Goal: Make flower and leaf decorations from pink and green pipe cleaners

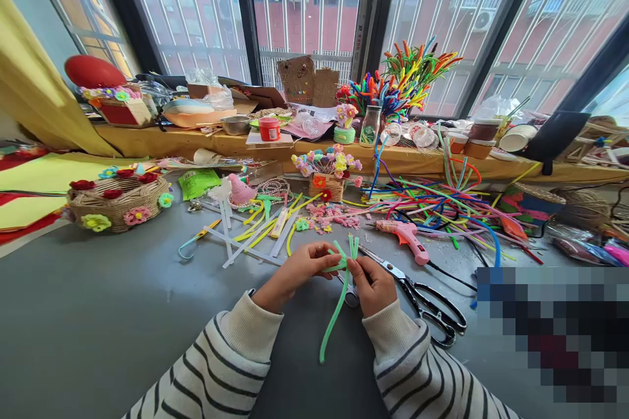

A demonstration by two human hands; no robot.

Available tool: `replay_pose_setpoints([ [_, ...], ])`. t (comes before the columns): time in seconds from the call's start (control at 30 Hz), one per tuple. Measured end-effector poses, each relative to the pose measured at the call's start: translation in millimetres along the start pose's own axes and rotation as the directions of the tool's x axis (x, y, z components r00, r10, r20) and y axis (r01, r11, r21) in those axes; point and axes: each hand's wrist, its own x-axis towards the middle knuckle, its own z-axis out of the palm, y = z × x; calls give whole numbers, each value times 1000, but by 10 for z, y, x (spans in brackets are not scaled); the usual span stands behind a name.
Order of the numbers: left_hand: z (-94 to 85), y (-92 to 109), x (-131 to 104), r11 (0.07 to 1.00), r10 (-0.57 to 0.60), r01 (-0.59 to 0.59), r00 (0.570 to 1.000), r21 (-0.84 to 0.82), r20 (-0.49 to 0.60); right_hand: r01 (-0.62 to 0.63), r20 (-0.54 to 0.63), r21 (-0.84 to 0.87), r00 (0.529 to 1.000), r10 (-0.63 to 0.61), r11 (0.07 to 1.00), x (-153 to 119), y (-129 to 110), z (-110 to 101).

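Being pinched in left hand and right hand, mint-green fuzzy pipe-cleaner piece, short ends splayed upward, long stem hung above smooth grey tabletop, clear glass bottle behind, green print unreadable.

Broad grey tabletop, crowded along back. Left: 1 round woven basket trimmed with flowers. Left of centre: 1 green packet, 1 pink fuzzy object, scattered translucent sticks. Back centre: 1 twine-wrapped flower box. Right: tangled heap of multicoloured pipe cleaners; nearer, 1 pink glue gun and black-handled scissors near it.
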Motion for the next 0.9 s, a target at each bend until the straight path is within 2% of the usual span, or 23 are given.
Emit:
replay_pose_setpoints([
  [0.1,-7,6,-16,999,-42,42,997,6,71,9,-18,-19,1000,-9,1000,12,17,-13],
  [0.23,-17,-26,-6,999,-45,45,995,-5,89,-1,-11,-4,1000,1,1000,14,34,-3],
  [0.47,3,-112,53,1000,-12,11,988,9,154,-143,78,123,988,134,982,11,86,15],
  [0.6,6,-89,66,996,56,-63,992,63,111,-175,183,149,972,147,973,38,82,-23],
  [0.7,10,-44,48,991,65,-69,997,113,34,-145,222,147,969,111,978,47,60,-27],
  [0.9,7,-18,15,995,87,-85,996,60,-34,-73,263,131,964,36,989,32,56,16],
])
